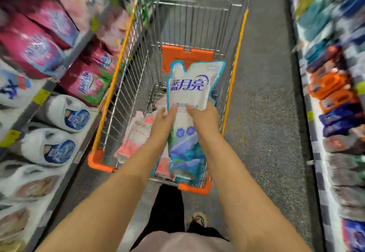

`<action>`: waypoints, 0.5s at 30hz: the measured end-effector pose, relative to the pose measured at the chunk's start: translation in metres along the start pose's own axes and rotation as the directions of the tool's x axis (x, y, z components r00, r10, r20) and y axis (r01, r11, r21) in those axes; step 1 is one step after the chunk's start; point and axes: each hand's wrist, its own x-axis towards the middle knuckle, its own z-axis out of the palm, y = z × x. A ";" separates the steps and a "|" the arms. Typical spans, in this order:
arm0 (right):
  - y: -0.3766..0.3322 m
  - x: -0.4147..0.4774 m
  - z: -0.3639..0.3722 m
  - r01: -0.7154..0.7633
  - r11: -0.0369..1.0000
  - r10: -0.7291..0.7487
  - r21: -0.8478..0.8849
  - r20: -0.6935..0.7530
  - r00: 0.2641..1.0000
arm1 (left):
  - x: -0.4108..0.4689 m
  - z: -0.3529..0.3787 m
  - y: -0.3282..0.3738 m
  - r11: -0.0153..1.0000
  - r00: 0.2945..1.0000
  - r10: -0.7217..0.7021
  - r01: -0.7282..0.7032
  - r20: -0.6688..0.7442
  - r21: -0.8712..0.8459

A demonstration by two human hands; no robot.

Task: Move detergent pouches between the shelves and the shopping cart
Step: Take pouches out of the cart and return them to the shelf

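Two hands hold one white and blue detergent pouch (187,101) over the shopping cart (126,58), spout end pointing away from the person. The left hand (165,120) has its grip closed on the pouch's left edge, fingers (173,109) laid across the printed front. The right hand (205,120) clasps the right edge the same way, fingertips on the front and the thumb hidden behind. The pouch's lower end hangs between the two forearms, over the cart's near rim.

Much is smeared by motion blur (the shelves most of all): pink pouches (33,48) and white bags (59,149) on the left shelf (23,113) are readable only as shapes, and the right shelf (324,133) is a run of orange, blue and grey packs.

Inside the cart lies a pink and white pouch (138,131), partly covered by the left forearm and the held pouch. An orange flap (185,56) stands at the cart's far end.
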 end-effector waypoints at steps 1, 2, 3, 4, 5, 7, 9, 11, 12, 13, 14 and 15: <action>-0.016 -0.008 -0.003 0.065 0.997 -0.065 0.028 0.007 0.998 | -0.008 -0.002 0.015 0.997 0.998 0.035 -0.032 0.048 -0.073; -0.032 -0.018 -0.005 0.129 0.991 -0.130 0.043 0.009 0.991 | -0.015 -0.006 0.030 0.989 0.993 0.081 -0.070 0.084 -0.128; -0.048 -0.028 -0.007 0.194 0.980 -0.195 0.052 0.018 0.981 | -0.023 -0.012 0.046 0.979 0.986 0.131 -0.112 0.100 -0.171; -0.065 -0.039 -0.007 0.261 0.964 -0.263 0.051 0.040 0.964 | -0.033 -0.017 0.062 0.961 0.976 0.197 -0.174 0.092 -0.216; -0.082 -0.051 -0.008 0.327 0.944 -0.329 0.037 0.068 0.942 | -0.045 -0.023 0.078 0.936 0.959 0.275 -0.251 0.065 -0.248; -0.120 -0.074 -0.007 0.472 0.881 -0.466 -0.037 0.113 0.878 | -0.070 -0.037 0.111 0.863 0.906 0.423 -0.405 -0.005 -0.302; -0.158 -0.099 -0.001 0.587 0.807 -0.574 -0.067 0.145 0.806 | -0.092 -0.057 0.140 0.789 0.840 0.538 -0.531 -0.071 -0.309; -0.190 -0.123 0.012 0.666 0.745 -0.652 -0.043 0.170 0.739 | -0.118 -0.084 0.170 0.713 0.752 0.644 -0.656 -0.140 -0.245; -0.203 -0.136 0.020 0.697 0.717 -0.684 -0.014 0.180 0.707 | -0.131 -0.100 0.183 0.680 0.707 0.685 -0.707 -0.175 -0.195; -0.215 -0.148 0.031 0.721 0.692 -0.713 0.030 0.186 0.676 | -0.145 -0.116 0.197 0.655 0.667 0.712 -0.743 -0.218 -0.136; -0.225 -0.160 0.044 0.739 0.669 -0.739 0.084 0.185 0.648 | -0.158 -0.134 0.208 0.628 0.626 0.732 -0.773 -0.268 -0.090; -0.235 -0.175 0.058 0.750 0.646 -0.761 0.139 0.184 0.622 | -0.174 -0.153 0.218 0.595 0.580 0.753 -0.802 -0.311 -0.054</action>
